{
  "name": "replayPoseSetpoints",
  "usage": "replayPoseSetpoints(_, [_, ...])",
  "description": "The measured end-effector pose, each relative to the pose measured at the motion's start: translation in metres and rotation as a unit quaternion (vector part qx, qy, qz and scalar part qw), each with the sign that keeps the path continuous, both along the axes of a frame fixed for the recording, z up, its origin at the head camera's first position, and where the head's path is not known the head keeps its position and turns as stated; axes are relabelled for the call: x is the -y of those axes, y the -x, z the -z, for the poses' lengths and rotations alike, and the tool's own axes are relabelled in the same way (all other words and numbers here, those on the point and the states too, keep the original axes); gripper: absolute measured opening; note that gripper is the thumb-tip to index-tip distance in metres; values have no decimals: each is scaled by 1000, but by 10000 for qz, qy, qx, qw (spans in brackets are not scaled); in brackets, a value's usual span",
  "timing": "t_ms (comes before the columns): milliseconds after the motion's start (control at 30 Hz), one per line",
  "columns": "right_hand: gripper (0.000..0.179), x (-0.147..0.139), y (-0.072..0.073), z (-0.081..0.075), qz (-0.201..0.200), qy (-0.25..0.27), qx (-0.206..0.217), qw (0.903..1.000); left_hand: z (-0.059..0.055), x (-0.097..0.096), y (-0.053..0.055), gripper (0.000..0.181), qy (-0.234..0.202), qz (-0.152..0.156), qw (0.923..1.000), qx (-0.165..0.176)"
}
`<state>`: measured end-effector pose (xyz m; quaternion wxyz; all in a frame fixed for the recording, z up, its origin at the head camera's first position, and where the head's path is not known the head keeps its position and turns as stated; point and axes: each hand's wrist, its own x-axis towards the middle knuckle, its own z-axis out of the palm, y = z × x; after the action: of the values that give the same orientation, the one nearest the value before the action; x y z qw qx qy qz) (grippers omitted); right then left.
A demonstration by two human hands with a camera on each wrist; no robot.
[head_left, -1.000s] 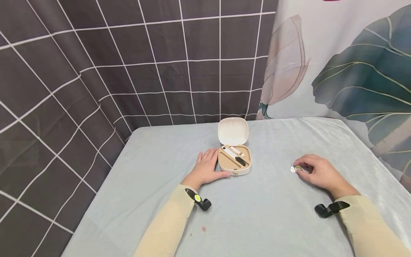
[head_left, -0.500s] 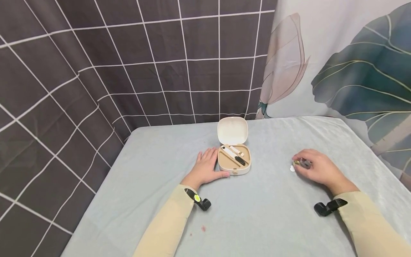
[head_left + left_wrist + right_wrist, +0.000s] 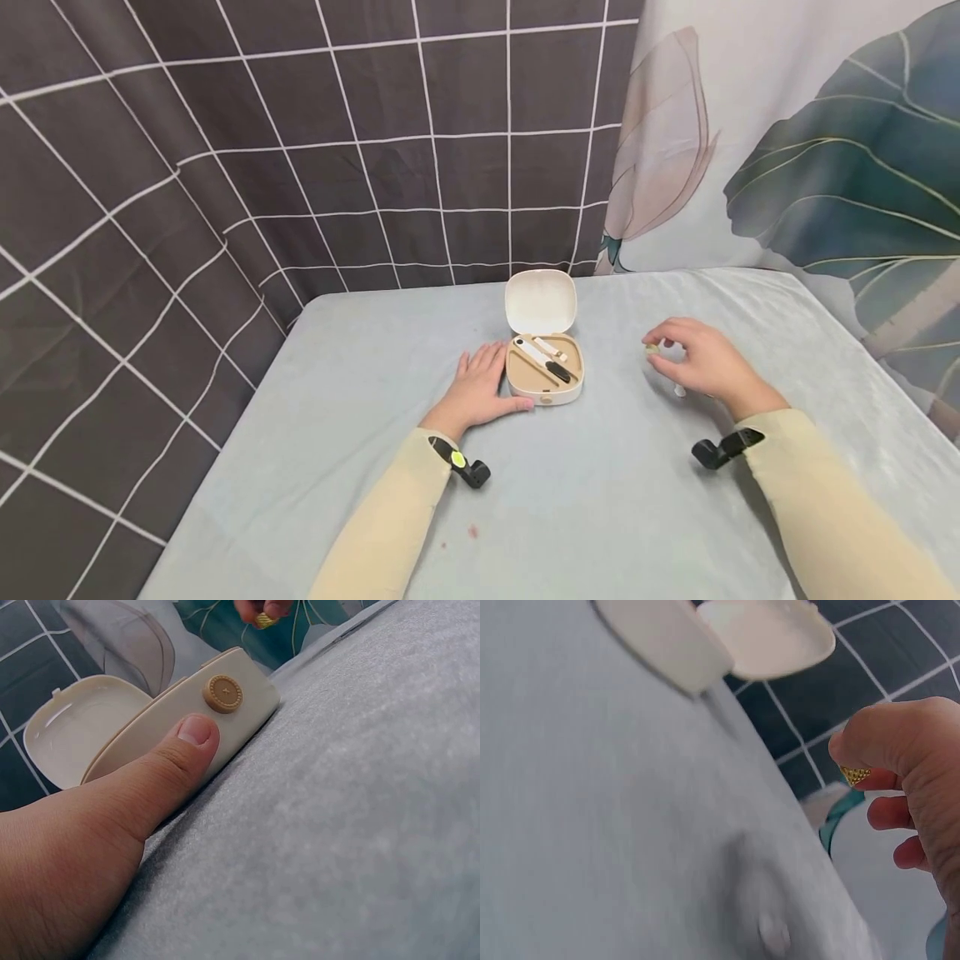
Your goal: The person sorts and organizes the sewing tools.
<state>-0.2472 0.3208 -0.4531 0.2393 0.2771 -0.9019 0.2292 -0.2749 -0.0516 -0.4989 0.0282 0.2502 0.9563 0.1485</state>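
Observation:
An open cream box [image 3: 545, 392] with a tan tray and a button-shaped catch [image 3: 223, 694] stands on the bed-like surface. Inside its tray lie a slim white tool with a black end [image 3: 542, 359] and a small white piece [image 3: 551, 348]. My left hand [image 3: 476, 396] lies flat at the box's left side, fingers straight, thumb touching the front. To the right of the box, my right hand [image 3: 701, 358] pinches a small gold dimpled thimble [image 3: 855, 774] between thumb and forefinger, raised above the cloth. A small white object [image 3: 679, 390] lies below that hand, partly hidden.
Pale grey-blue cloth [image 3: 585, 500] covers the surface. Behind it hang a dark gridded curtain [image 3: 375, 183] and a leaf-patterned curtain [image 3: 817, 192]. The box's raised lid [image 3: 541, 302] stands at its back.
My right hand has lifted the thimble off the cloth and moved left and away from me, leaving the small white object behind. My left hand stays at the box.

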Motion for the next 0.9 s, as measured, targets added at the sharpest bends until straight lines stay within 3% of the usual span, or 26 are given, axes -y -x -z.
replayPoseSetpoints(333, [17, 46, 14, -7, -212, 413, 264, 9986, -2, 1, 1, 115, 45, -24, 10000, 45])
replayPoseSetpoints(733, [18, 67, 20, -8, -521, 688, 238, 9960, 2, -2, 2, 113, -52, 22, 10000, -74])
replayPoseSetpoints(900, [19, 77, 20, -10, -644, 690, 423, 9946, 1, -1, 2, 113, -45, 13, 10000, -64])
